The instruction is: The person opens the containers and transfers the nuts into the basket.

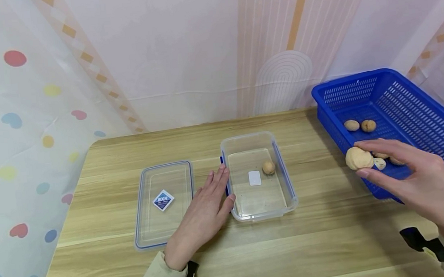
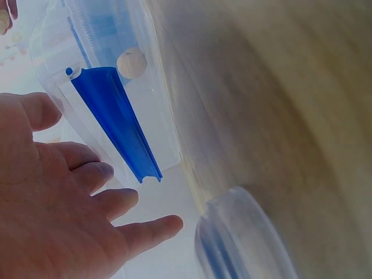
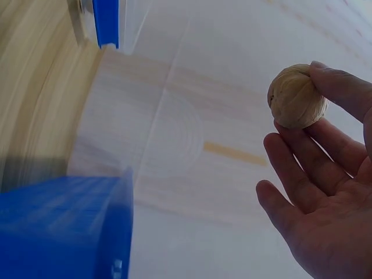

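Note:
Between thumb and fingers, my right hand (image 1: 422,177) pinches a pale tan walnut (image 1: 359,158) over the near-left rim of the blue basket (image 1: 329,123). The right wrist view shows the same walnut (image 3: 297,96) held at the fingertips. My left hand (image 1: 205,211) has its fingers extended at the left side of the clear plastic container (image 1: 260,206). One walnut (image 1: 268,167) lies inside that container, near its right wall. In the left wrist view a blue locking flap (image 2: 119,125) hangs on the container's side, close to the left fingers.
A clear lid (image 1: 150,228) with a blue seal and a BXH label lies left of the container, partly under the left forearm in the head view. Several more walnuts (image 1: 368,125) sit in the basket. A patterned curtain (image 1: 182,57) hangs behind the wooden table (image 1: 317,254).

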A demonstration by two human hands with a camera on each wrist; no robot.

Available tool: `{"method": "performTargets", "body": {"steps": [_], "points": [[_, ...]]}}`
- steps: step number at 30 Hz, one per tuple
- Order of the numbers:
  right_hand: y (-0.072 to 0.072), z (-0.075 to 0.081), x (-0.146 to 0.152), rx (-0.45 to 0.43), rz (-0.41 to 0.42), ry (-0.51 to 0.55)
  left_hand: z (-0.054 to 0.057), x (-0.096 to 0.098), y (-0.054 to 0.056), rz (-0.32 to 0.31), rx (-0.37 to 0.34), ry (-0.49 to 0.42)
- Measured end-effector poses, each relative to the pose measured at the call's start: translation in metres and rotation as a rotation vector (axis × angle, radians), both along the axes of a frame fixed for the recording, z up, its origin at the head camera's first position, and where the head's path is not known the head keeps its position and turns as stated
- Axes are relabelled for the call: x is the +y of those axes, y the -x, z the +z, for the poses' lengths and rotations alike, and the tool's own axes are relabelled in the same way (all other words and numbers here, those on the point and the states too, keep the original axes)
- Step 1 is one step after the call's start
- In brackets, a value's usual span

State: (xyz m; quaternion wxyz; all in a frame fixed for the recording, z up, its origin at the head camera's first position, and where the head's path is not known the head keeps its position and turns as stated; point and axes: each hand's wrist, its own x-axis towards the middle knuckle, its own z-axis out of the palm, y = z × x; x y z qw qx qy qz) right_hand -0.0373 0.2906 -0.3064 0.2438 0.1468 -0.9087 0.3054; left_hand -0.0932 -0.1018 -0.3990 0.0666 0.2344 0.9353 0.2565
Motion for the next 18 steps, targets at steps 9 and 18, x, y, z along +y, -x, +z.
{"method": "performTargets", "body": {"steps": [9, 18], "points": [[-0.004, -0.001, 0.015, -0.007, -0.060, 0.060, 0.000, 0.000, 0.000, -0.002, -0.003, 0.001], [-0.006, 0.000, 0.029, -0.005, -0.074, 0.127, 0.000, 0.000, 0.000, 0.000, 0.001, 0.003]]}}
